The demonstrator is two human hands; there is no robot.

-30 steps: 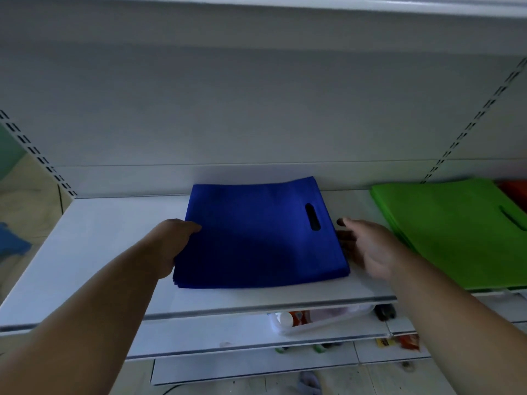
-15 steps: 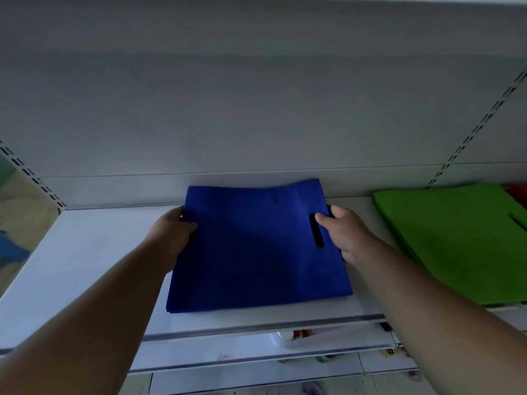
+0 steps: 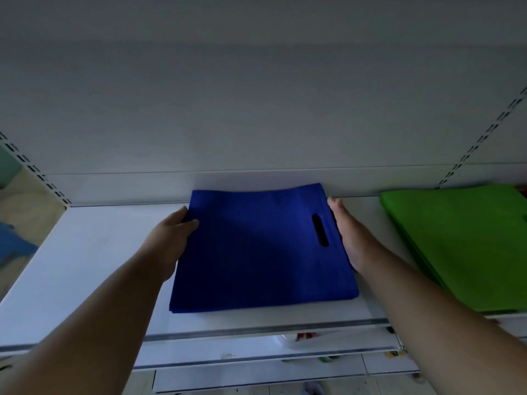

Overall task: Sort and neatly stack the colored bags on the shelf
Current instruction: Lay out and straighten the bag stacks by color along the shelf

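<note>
1. Bags first: a stack of blue non-woven bags (image 3: pixel 256 252) lies flat on the white shelf (image 3: pixel 94 266), near the middle of the view, its far edge almost at the back panel (image 3: pixel 256 109). The cloth looks matte and finely fibrous; the stack is roughly square, with layered edges showing at its 7 o'clock corner.
2. A die-cut handle slot (image 3: pixel 320 230) (a long dark oval) sits near the stack's 3 o'clock edge.
3. The left hand (image 3: pixel 168 240) grips the stack's 9 o'clock edge, thumb on top of the cloth and fingers curled around the side.
4. The right hand (image 3: pixel 349 235) lies flat against the 3 o'clock edge, fingers straight and pressed together, pointing toward 12 o'clock, palm against the stack's side.
5. A stack of green non-woven bags (image 3: pixel 462 246) of the same matte fabric lies at 3 o'clock on the shelf, apart from the blue stack.
6. The shelf is smooth painted metal with a shiny metal front rail (image 3: pixel 256 332); a slotted upright (image 3: pixel 482 138) runs up the back panel at 2 o'clock.
7. Below the shelf, at 6 o'clock, small items show, too hidden to name.
</note>
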